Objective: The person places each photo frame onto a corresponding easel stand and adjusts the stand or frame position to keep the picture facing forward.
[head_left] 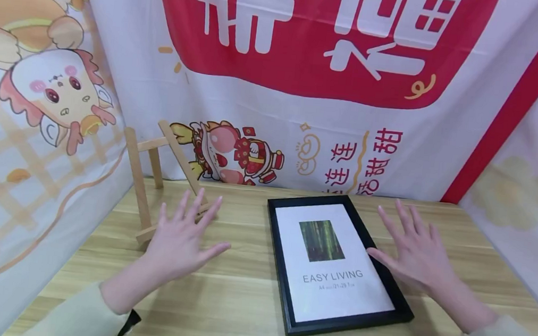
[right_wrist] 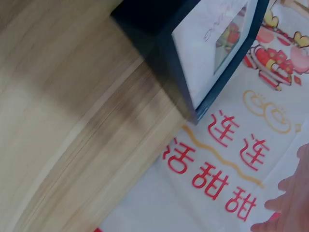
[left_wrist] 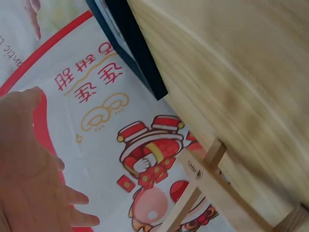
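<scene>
A black picture frame (head_left: 283, 276) lies face up on the wooden table, its white insert printed with a forest picture and "EASY LIVING". My right hand (head_left: 417, 253), fingers spread, is held above the table by the frame's right side; its thumb overlaps the frame's edge in the head view. To the left, my left hand (head_left: 181, 243) is also spread, palm down, and holds nothing. Beyond it stands a small wooden easel (head_left: 140, 183), partly covered by that hand. In the left wrist view the easel (left_wrist: 227, 193) and the frame's dark edge (left_wrist: 140, 53) both appear.
The wooden table (head_left: 238, 304) meets a white cloth backdrop (head_left: 265, 103) with red lettering and cartoon figures at the back. Printed cloth walls (head_left: 23, 178) rise on the left and right sides.
</scene>
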`<act>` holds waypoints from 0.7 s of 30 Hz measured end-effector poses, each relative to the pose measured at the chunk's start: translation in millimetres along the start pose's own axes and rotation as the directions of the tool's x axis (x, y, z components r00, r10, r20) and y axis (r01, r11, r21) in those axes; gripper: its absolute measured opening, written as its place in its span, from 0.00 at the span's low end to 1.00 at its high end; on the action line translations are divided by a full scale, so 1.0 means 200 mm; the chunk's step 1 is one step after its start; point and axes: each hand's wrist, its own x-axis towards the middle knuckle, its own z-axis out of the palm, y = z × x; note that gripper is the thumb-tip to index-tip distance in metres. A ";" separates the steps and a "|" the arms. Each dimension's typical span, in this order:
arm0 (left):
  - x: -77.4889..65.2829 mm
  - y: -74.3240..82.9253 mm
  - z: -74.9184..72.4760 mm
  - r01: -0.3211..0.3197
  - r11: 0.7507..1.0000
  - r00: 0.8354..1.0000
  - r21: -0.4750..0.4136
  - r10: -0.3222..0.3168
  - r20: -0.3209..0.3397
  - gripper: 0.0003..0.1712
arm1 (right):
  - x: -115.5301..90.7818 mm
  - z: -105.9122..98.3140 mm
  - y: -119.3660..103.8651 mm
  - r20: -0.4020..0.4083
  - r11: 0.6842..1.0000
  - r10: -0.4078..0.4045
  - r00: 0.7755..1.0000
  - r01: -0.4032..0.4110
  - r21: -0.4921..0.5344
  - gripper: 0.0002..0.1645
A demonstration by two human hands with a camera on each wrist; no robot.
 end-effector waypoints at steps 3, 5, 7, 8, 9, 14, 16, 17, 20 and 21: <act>0.03 0.03 0.04 0.016 0.998 1.000 -0.063 -0.015 0.020 0.54 | 0.02 0.01 0.03 0.033 0.999 0.002 0.999 -0.003 0.042 0.56; 0.04 0.05 0.08 0.019 0.994 1.000 -0.105 -0.017 0.019 0.55 | 0.03 0.02 0.05 0.058 0.998 0.004 0.998 -0.008 0.069 0.56; 0.06 0.08 0.12 0.020 0.989 1.000 -0.148 -0.018 0.017 0.56 | 0.04 0.03 0.08 0.087 0.995 0.003 0.996 -0.011 0.099 0.56; 0.07 0.09 0.14 0.019 0.985 1.000 -0.171 -0.017 0.015 0.56 | 0.04 0.03 0.09 0.101 0.993 0.002 0.995 -0.014 0.116 0.55; 0.08 0.10 0.15 0.023 0.980 1.000 -0.197 -0.019 0.024 0.57 | 0.05 0.03 0.10 0.116 0.991 0.001 0.993 -0.017 0.135 0.55; 0.13 0.18 0.23 0.064 0.948 0.993 -0.312 -0.030 0.114 0.61 | 0.05 0.06 0.15 0.181 0.964 0.008 0.984 -0.056 0.260 0.55; 0.14 0.22 0.26 0.090 0.929 0.987 -0.359 -0.035 0.157 0.63 | 0.05 0.09 0.16 0.206 0.940 0.019 0.978 -0.087 0.328 0.55; 0.15 0.23 0.28 0.104 0.917 0.984 -0.386 -0.039 0.171 0.63 | 0.04 0.10 0.17 0.227 0.926 0.025 0.974 -0.109 0.362 0.55; 0.17 0.28 0.33 0.149 0.861 0.978 -0.486 -0.056 0.201 0.66 | 0.04 0.15 0.19 0.264 0.873 0.033 0.964 -0.157 0.462 0.56; 0.17 0.30 0.35 0.166 0.836 0.976 -0.523 -0.065 0.206 0.67 | 0.04 0.17 0.20 0.274 0.856 0.034 0.961 -0.170 0.488 0.56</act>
